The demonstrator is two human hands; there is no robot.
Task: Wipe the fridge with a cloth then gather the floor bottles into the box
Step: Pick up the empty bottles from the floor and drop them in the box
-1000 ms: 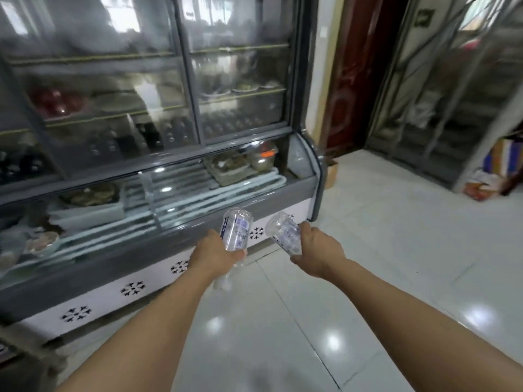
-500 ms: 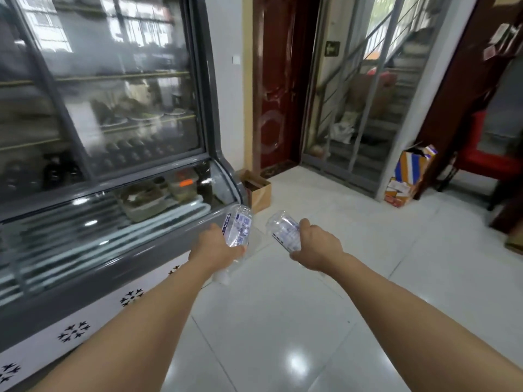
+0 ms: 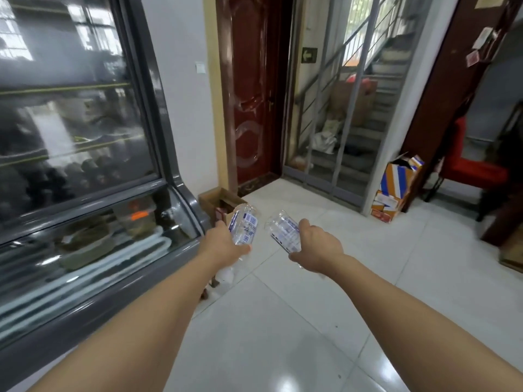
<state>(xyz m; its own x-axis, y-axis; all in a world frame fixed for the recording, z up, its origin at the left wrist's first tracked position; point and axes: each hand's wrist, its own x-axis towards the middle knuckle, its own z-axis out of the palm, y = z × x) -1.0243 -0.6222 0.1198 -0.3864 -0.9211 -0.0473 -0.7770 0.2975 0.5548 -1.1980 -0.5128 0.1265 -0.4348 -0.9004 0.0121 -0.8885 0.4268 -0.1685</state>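
My left hand (image 3: 223,244) grips a clear plastic bottle (image 3: 244,224) with a blue-and-white label, its base pointing up and away. My right hand (image 3: 317,247) holds a second clear bottle (image 3: 283,230) the same way. Both are held out at about waist height over the white tiled floor. Just beyond the left bottle an open brown cardboard box (image 3: 210,200) stands on the floor, against the wall at the fridge's right end. The grey glass-fronted fridge (image 3: 85,179) fills the left side. No cloth is in view.
A dark red door (image 3: 252,94) and a barred glass partition (image 3: 336,114) with a staircase behind it close the far side. A striped orange, blue and white carton (image 3: 396,185) stands by a brown pillar. A red chair (image 3: 475,171) is at the right.
The view has swung to the right along the fridge and moved forward. The cardboard box, door and staircase now appear larger and nearer. Both hands still hold their bottles.
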